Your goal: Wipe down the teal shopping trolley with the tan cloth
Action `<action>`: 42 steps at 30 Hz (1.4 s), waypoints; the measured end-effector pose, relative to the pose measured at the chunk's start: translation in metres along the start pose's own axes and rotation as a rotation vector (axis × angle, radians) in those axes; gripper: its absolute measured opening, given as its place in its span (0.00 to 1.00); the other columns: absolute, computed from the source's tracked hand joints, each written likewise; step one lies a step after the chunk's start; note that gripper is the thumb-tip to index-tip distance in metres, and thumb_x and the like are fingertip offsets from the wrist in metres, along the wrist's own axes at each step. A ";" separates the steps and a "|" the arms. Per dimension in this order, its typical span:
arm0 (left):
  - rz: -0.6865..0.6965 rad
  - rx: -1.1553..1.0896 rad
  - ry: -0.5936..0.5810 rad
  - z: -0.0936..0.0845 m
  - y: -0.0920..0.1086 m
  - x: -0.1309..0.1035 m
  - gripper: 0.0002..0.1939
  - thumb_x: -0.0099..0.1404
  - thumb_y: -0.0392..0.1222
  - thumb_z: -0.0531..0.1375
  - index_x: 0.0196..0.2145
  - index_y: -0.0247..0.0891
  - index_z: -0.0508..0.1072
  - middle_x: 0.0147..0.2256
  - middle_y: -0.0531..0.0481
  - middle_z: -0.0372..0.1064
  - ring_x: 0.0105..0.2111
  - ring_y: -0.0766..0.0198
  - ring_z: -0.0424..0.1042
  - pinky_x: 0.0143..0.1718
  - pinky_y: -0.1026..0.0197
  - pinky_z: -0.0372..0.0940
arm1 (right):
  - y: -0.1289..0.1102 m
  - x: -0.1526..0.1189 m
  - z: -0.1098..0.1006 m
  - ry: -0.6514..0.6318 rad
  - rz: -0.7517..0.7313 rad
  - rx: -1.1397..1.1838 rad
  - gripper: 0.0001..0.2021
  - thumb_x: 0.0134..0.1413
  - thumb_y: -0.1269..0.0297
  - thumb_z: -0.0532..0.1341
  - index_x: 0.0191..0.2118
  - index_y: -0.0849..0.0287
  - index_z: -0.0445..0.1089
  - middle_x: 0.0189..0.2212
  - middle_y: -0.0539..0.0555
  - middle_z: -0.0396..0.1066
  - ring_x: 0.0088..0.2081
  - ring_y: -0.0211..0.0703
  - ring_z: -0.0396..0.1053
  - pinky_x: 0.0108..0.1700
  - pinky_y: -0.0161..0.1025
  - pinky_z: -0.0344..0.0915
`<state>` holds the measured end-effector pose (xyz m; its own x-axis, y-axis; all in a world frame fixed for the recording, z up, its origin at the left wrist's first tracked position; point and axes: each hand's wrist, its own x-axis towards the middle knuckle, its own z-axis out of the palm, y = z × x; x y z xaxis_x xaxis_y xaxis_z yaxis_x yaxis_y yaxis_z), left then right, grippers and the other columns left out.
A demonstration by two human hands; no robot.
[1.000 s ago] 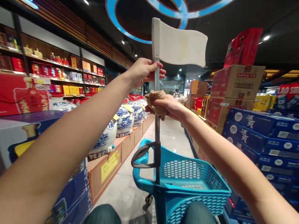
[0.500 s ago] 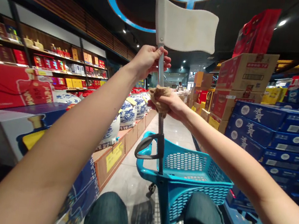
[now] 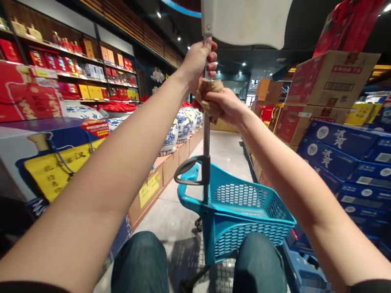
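Gripping a pole (image 3: pixel 206 137) below its white panel (image 3: pixel 249 11): left hand (image 3: pixel 198 63). Lower, the right hand (image 3: pixel 229 105) clasps brown cloth (image 3: pixel 209 90) against the pole.

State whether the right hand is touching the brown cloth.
Touching. The head view shows it: the right hand grips the brown cloth against the pole, with no gap between hand and cloth.
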<state>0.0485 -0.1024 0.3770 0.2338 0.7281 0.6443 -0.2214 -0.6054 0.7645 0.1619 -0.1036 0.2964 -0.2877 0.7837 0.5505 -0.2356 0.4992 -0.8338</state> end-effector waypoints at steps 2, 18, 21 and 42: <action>-0.018 -0.015 -0.058 -0.003 0.004 -0.003 0.18 0.88 0.45 0.45 0.37 0.48 0.63 0.29 0.54 0.69 0.52 0.60 0.68 0.58 0.53 0.64 | 0.015 -0.016 0.003 -0.064 0.068 0.003 0.09 0.52 0.81 0.68 0.38 0.63 0.75 0.32 0.55 0.82 0.34 0.42 0.82 0.45 0.39 0.82; 0.000 -0.095 -0.100 -0.011 0.002 -0.006 0.23 0.90 0.45 0.37 0.36 0.49 0.61 0.24 0.55 0.56 0.34 0.61 0.53 0.41 0.61 0.60 | 0.009 0.005 -0.002 -0.002 0.000 -0.078 0.08 0.56 0.81 0.65 0.40 0.64 0.75 0.31 0.52 0.81 0.36 0.40 0.81 0.46 0.36 0.81; 0.001 -0.117 -0.114 -0.015 0.001 0.000 0.22 0.90 0.47 0.37 0.37 0.47 0.60 0.24 0.56 0.56 0.31 0.62 0.51 0.36 0.61 0.58 | 0.018 0.003 0.009 -0.027 0.057 -0.114 0.09 0.60 0.83 0.62 0.40 0.64 0.73 0.30 0.52 0.80 0.34 0.41 0.80 0.45 0.38 0.81; -0.057 0.096 0.059 -0.022 0.004 -0.001 0.22 0.90 0.45 0.37 0.36 0.49 0.57 0.25 0.57 0.57 0.33 0.65 0.56 0.36 0.65 0.57 | 0.038 0.019 0.021 0.095 0.001 -0.043 0.06 0.65 0.76 0.64 0.37 0.59 0.71 0.25 0.45 0.77 0.33 0.32 0.80 0.45 0.28 0.75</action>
<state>0.0261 -0.0990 0.3791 0.1862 0.7781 0.5999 -0.1170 -0.5887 0.7999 0.1275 -0.0776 0.2759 -0.1979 0.8149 0.5448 -0.1949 0.5120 -0.8366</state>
